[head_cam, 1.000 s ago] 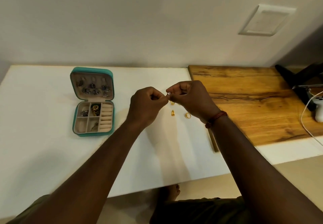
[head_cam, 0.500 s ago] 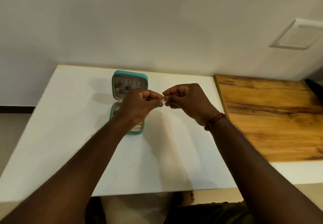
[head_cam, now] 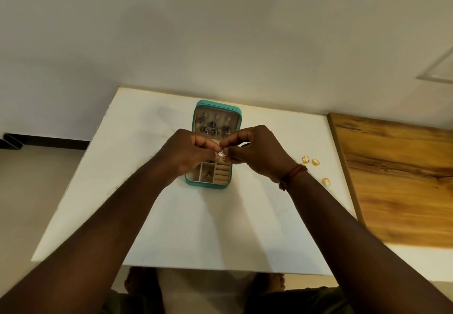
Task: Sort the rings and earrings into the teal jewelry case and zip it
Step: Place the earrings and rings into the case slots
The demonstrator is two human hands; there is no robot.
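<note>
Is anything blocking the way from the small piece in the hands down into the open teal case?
Nothing visible does. The left hand and right hand pinch the small sparkling piece right over the teal case, whose lid stands open; only the hands themselves cover part of its tray.

One teal jewelry case [head_cam: 205, 185], three gold rings [head_cam: 305, 159] [head_cam: 315, 162] [head_cam: 326, 181], one sparkling piece [head_cam: 221, 154].
The rings lie loose at the case's 3 o'clock; the left hand [head_cam: 186, 152] and right hand [head_cam: 257, 152] pinch the single piece together; the lid's dark earrings [head_cam: 212, 125] are too small to count.
</note>
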